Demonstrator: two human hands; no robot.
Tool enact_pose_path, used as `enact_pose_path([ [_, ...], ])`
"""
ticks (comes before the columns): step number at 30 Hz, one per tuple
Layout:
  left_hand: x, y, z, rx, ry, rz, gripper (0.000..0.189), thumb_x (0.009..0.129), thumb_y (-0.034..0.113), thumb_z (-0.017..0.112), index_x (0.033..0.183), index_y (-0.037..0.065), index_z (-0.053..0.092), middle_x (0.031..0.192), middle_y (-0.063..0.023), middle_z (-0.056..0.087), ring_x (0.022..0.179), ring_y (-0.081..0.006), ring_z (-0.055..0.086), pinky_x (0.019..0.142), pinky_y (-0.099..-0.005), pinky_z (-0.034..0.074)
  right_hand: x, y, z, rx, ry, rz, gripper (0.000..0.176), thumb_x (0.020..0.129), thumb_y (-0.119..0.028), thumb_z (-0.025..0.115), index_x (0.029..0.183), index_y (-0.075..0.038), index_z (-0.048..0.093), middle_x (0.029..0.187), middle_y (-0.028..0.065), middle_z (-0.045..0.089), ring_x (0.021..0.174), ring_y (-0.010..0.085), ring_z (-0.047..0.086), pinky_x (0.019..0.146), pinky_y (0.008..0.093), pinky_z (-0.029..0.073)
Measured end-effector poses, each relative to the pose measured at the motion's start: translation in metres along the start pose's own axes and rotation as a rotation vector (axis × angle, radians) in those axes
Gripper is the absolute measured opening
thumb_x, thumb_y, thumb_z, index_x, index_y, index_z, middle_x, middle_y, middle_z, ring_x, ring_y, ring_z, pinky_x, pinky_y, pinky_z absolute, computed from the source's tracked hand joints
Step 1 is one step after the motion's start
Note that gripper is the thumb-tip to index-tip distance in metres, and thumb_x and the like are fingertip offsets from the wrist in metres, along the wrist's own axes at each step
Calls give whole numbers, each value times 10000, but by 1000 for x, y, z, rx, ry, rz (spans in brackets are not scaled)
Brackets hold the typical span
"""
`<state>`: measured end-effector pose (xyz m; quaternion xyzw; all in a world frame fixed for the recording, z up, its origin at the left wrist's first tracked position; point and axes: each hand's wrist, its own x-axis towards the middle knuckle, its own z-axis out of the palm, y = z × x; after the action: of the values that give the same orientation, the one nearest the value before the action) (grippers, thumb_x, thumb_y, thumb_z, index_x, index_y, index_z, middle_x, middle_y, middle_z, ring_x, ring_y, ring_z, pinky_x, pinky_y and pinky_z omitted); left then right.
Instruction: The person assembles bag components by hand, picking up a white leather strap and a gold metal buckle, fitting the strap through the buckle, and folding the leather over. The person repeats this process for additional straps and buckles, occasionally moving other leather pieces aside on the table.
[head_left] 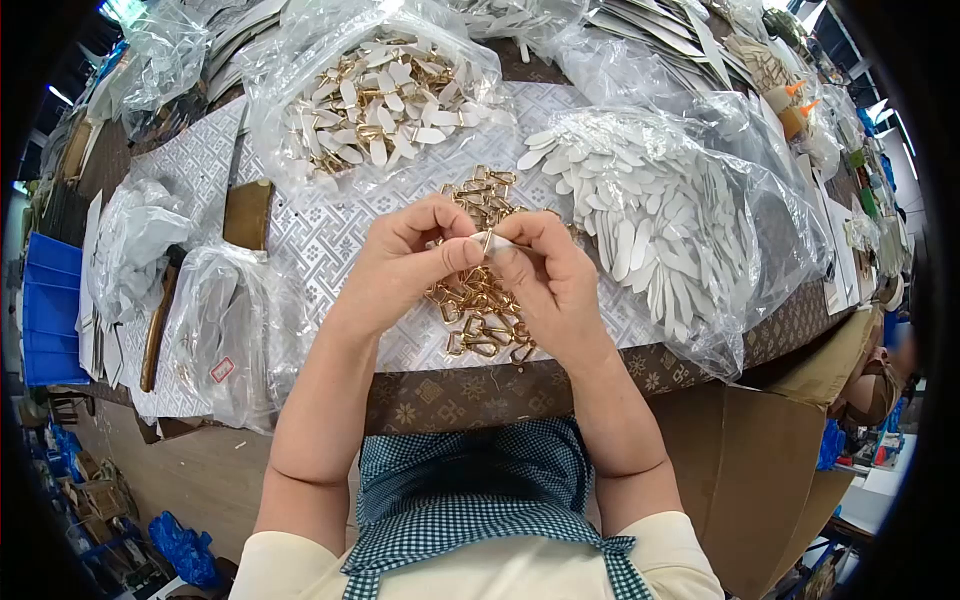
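Note:
Both hands meet above a pile of gold metal clasps at the middle of the table. My left hand pinches a small gold clasp between thumb and fingertips. Against it, my right hand is closed on a small white tab, mostly covered by the fingertips. To the right, many loose white tabs lie spread on clear plastic. Behind my left hand, an open plastic bag holds white tabs joined to gold clasps.
Clear plastic bags lie at the left beside a brown block. A blue bin stands at the far left. Below the table's right edge is a cardboard box. Orange-tipped bottles stand at the back right.

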<state>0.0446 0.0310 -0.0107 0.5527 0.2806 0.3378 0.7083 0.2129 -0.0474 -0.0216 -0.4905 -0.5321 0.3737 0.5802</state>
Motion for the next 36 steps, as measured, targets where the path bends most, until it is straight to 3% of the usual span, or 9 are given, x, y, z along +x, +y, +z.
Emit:
enact_pose_path([
  [5,0,-8,4,29,-16,37,127,903,133,698,886,35,620,802,24,598,714,-27,544,612,-187,437,4,-4,1,-303,13,-234,274,810,-119,749,1051,-60,631,922,74,664,786,194,666,681,309,535],
  [12,0,-7,9,50,-4,40,107,945,113,604,899,22,573,798,4,597,738,-56,567,644,-209,473,4,-3,4,-388,64,-247,254,763,-110,762,982,-66,641,886,75,677,751,205,669,654,314,535],
  [18,-1,-4,10,-22,40,4,53,929,60,557,895,20,546,819,-16,592,711,-78,600,622,-230,513,-1,-2,3,-344,97,0,181,822,-122,722,965,-55,634,769,81,676,666,165,673,601,304,527],
  [22,3,-7,0,31,38,-52,126,950,140,617,942,20,576,848,-44,639,675,-99,633,615,-230,522,8,-3,5,-310,16,-27,211,846,-128,701,1035,-50,649,880,101,687,768,209,688,645,312,533],
  [27,10,-5,-17,-7,400,163,214,966,219,625,1061,27,620,822,-18,620,659,-78,585,612,-222,492,62,-31,9,-395,-50,36,248,850,-152,674,1057,-17,654,782,85,680,678,130,638,622,283,503],
  [29,12,-7,-25,21,494,194,202,974,212,609,1050,25,630,806,-19,606,636,-74,562,598,-221,491,99,-33,17,-204,-118,73,354,848,-187,688,1141,4,632,897,114,700,744,167,658,657,318,517],
  [31,14,-13,-32,52,531,197,192,974,203,607,1038,24,632,805,-22,605,630,-74,555,589,-222,490,136,-20,22,-502,-54,-146,430,862,-192,693,1242,-22,588,1026,104,687,747,156,639,694,289,527],
  [35,10,-7,-33,575,409,48,202,917,188,668,977,-6,672,819,-24,602,676,-67,555,591,-254,473,136,-23,4,-610,-37,-266,552,877,-231,696,1369,-59,515,1203,105,647,805,183,641,759,299,541],
  [36,9,-6,-28,757,378,143,180,866,162,698,972,16,694,862,-38,608,692,-105,580,636,-282,477,125,-29,-7,-558,-56,-241,485,875,-243,701,1305,-56,578,1148,93,672,820,166,640,778,288,533],
])
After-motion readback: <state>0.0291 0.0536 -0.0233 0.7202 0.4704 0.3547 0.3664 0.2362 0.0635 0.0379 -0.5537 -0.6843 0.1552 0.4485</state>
